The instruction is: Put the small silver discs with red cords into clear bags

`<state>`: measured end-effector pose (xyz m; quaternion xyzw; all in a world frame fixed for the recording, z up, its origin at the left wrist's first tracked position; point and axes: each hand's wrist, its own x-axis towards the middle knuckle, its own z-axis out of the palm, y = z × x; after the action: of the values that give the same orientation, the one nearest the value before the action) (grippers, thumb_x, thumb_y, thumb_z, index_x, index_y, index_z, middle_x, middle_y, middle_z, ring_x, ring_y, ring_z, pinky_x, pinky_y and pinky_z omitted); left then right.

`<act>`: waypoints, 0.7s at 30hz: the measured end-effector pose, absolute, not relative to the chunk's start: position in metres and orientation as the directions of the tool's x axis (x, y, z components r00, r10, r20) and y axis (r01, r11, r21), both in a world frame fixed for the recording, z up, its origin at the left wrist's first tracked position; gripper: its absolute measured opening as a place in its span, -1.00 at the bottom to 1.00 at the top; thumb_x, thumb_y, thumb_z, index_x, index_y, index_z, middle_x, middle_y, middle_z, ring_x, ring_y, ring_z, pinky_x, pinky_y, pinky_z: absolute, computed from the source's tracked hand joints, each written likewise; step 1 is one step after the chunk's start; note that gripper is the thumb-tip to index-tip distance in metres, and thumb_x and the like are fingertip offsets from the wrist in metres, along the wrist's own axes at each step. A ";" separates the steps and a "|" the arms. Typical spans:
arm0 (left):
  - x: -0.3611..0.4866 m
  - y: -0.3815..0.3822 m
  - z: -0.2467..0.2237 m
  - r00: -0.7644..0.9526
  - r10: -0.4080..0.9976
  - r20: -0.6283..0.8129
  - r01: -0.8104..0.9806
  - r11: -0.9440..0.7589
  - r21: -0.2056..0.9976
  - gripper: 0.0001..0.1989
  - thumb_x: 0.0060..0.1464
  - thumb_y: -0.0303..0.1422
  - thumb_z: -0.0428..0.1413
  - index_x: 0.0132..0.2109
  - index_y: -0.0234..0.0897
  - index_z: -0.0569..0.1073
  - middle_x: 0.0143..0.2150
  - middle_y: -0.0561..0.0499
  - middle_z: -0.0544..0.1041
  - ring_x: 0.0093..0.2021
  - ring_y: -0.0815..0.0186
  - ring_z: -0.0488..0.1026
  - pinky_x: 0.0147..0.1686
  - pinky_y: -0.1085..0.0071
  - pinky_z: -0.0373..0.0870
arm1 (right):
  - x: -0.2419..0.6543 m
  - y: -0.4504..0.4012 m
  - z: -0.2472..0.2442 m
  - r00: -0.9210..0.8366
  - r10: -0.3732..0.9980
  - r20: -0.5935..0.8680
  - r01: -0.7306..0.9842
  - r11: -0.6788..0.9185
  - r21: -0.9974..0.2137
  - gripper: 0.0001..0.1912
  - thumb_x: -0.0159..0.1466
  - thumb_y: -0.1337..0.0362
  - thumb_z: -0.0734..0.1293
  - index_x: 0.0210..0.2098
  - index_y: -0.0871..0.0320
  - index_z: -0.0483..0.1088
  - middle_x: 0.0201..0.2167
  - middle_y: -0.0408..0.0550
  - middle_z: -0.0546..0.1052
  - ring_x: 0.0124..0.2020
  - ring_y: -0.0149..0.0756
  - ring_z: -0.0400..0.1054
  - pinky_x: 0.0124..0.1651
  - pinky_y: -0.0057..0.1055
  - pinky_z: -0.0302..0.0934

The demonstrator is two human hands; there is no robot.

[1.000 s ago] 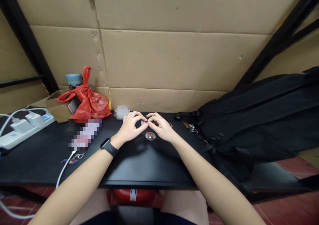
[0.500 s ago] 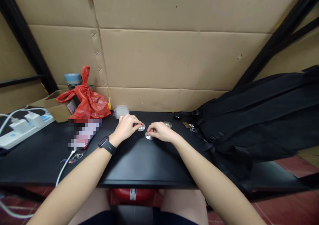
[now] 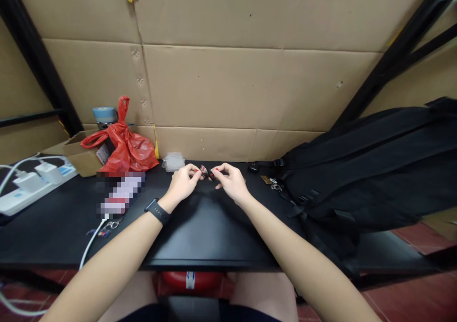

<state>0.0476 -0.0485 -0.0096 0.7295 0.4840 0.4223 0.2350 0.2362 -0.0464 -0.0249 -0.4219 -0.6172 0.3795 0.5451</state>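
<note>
My left hand (image 3: 184,180), with a dark watch (image 3: 157,211) on its wrist, pinches a small shiny metal disc (image 3: 203,170) above the black table (image 3: 210,236). Close to its right, my right hand (image 3: 230,179) grips a second small disc (image 3: 213,174), which looks dark and tilted. The two discs are nearly touching, edge toward edge. Fingertips cover part of each one. Whatever lies behind my right hand is mostly hidden.
On the left are a red plastic bag (image 3: 130,148), an open carton (image 3: 84,158), a white power strip (image 3: 32,191) and a blurred phone (image 3: 123,193). Clear plastic pieces (image 3: 173,161) lie behind my left hand. A black backpack (image 3: 371,165) fills the right.
Both hands have lifted the discs off the table and tilted them up. My right hand has moved away from me, bringing the discs closer together.
</note>
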 end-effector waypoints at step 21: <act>0.058 -0.065 0.001 0.208 0.893 0.399 0.667 -0.428 0.609 -0.84 0.18 -0.29 0.09 -0.23 -0.19 0.56 -0.23 0.02 0.66 -0.21 0.21 0.56 -0.17 0.30 0.32 | 0.239 -0.057 -0.017 -0.271 0.953 0.133 -0.137 0.099 -0.986 -0.53 0.11 0.10 0.52 -0.01 0.11 0.51 -0.14 0.04 0.60 -0.32 -0.19 0.60 -0.31 -0.37 0.48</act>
<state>0.0582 -0.0650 0.0007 0.7619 0.5119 0.3656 0.1541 0.2393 -0.0571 -0.0168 -0.3629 -0.5626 0.5647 0.4826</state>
